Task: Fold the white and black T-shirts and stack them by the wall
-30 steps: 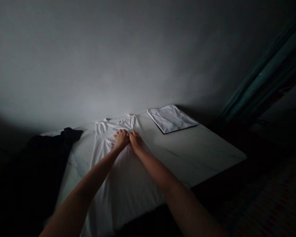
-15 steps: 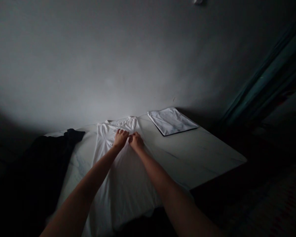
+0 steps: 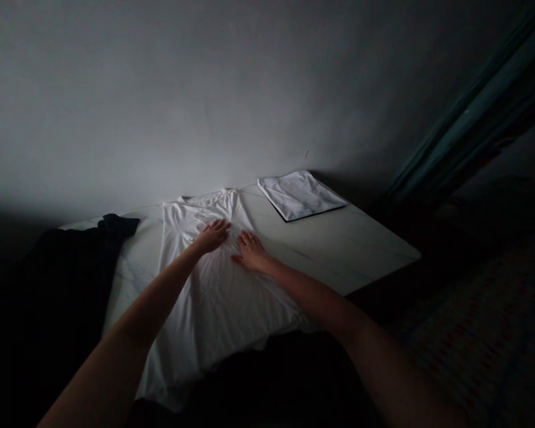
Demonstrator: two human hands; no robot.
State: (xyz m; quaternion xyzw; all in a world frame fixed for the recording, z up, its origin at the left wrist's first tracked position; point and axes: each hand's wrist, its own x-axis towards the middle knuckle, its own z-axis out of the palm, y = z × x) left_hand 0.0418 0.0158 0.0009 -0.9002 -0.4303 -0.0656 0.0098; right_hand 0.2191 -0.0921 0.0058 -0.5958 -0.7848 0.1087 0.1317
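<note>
Both your hands are opened out, palms down, with neither closed on anything. Your left hand (image 3: pixel 213 235) lies across the upper middle of the white shirt (image 3: pixel 232 303), fingers together and pointing right. Your right hand (image 3: pixel 252 252) rests just beside it, slightly nearer to you, fingers spread toward the back edge and thumb pointing left. Your forearms (image 3: pixel 160 300) come in from the two near sides, slanting inward.

Half a second ago your fingers were curled and your two hands met at the knuckles; now they have flattened and a strip of shirt shows between them. Your view has also tipped down, so the worktop sits higher in it.

The shirt runs from the back edge of the marbled worktop (image 3: pixel 352 249) to its near edge, the neckline at the back and the hem wavy. A folded white cloth (image 3: pixel 301 195) with a dark rim beneath lies by the back edge, toward the right. A dark garment (image 3: pixel 71 261) covers the left edge. Behind stands a grey wall (image 3: pixel 196 101); teal fabric (image 3: pixel 468 113) slants at far right, and red-specked patterned fabric (image 3: pixel 477 333) shows dimly below.
</note>
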